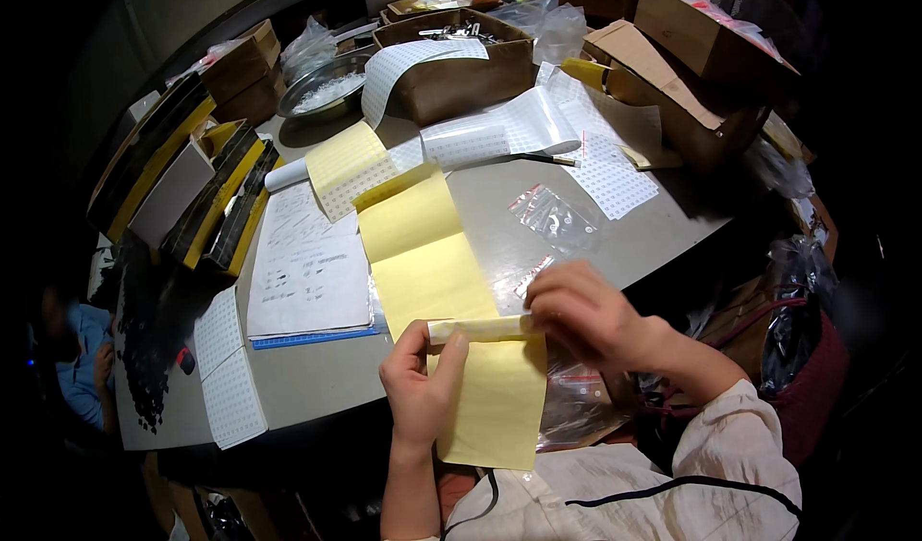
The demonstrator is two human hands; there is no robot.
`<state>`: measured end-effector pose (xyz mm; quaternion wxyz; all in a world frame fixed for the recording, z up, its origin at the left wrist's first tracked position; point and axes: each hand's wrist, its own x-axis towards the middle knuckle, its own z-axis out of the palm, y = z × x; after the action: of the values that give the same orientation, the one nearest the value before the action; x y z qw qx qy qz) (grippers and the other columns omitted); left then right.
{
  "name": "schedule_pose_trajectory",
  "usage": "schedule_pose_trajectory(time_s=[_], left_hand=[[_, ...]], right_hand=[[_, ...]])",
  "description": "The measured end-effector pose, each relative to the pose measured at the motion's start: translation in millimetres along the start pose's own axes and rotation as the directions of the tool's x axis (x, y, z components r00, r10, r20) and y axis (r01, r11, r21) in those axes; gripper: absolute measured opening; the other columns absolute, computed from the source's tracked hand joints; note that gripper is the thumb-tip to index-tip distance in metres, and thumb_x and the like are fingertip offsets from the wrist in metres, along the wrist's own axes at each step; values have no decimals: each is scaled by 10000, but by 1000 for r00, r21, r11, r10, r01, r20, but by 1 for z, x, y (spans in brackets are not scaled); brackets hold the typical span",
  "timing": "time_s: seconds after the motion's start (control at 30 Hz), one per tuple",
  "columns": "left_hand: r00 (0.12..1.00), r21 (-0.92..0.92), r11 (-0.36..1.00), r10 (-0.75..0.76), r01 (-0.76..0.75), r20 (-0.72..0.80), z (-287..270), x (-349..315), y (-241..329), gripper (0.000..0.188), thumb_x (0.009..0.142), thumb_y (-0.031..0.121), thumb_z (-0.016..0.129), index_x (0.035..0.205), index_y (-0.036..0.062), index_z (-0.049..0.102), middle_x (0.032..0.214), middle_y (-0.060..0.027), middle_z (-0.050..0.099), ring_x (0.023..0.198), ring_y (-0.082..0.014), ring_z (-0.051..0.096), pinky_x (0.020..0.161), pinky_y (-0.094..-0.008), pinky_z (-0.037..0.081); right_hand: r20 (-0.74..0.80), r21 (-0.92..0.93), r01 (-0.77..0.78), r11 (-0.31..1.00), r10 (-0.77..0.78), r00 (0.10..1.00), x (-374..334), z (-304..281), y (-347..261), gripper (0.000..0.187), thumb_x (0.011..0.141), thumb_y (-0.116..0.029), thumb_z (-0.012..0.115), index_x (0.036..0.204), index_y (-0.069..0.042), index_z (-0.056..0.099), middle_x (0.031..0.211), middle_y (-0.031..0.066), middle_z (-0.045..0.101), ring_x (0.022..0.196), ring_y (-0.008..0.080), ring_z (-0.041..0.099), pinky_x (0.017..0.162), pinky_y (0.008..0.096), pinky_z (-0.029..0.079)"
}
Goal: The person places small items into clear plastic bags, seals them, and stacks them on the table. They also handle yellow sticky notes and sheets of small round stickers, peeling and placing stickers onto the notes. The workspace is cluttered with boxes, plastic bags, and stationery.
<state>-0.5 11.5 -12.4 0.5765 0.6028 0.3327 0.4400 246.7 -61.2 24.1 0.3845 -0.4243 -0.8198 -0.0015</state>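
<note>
A long yellow paper strip hangs over the near table edge toward my lap, with a pale narrow fold or roll across it. My left hand is closed on the left end of that fold, thumb on top. At the fold's right end is my right hand, its fingers curled together; whatever is between the fingertips is hidden. Just behind those fingers lies a small clear zip bag. More small zip bags with tiny white pieces inside lie farther off.
An open notebook and label sheets lie to the left. Yellow-edged black boxes stand beyond them. A bowl, a brown box of small metal parts and label rolls fill the back. A person sits at far left.
</note>
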Motion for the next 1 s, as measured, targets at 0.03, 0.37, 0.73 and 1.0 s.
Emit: schedule_pose_trajectory(time_s=[0.03,0.37,0.73,1.0], left_hand=[[1000,8,1000,-1,1,-4,0,0,-2,99,948,23,729,999,-52,691,916,-10,700,875,-62,608,820,-238,505],[998,95,993,63,-66,27,2,-2,-5,91,979,44,721,1027,-23,683,930,-8,689,833,-67,595,771,-237,477],[996,70,994,82,-84,28,2,0,-5,86,979,39,722,1029,-23,690,934,-10,696,842,-69,602,777,-237,483],[998,-28,998,60,-60,-3,4,-2,-2,122,964,22,719,1047,-61,686,968,-20,716,891,-68,622,825,-236,507]], right_hand=[[37,40,-112,993,110,993,0,-12,4,526,665,103,662,1179,6,606,1186,192,630,1151,424,604,1021,476,485],[51,-358,-512,781,564,824,-36,-37,14,126,980,-38,659,1100,-33,620,951,182,712,865,421,687,756,456,538],[128,-179,-418,891,443,887,-14,-49,72,235,957,-60,576,1159,59,585,1308,230,620,1290,406,545,1092,442,442],[63,-481,-413,774,500,864,-34,-27,81,298,888,-116,671,1150,9,600,1417,203,543,1392,437,400,1185,555,313]])
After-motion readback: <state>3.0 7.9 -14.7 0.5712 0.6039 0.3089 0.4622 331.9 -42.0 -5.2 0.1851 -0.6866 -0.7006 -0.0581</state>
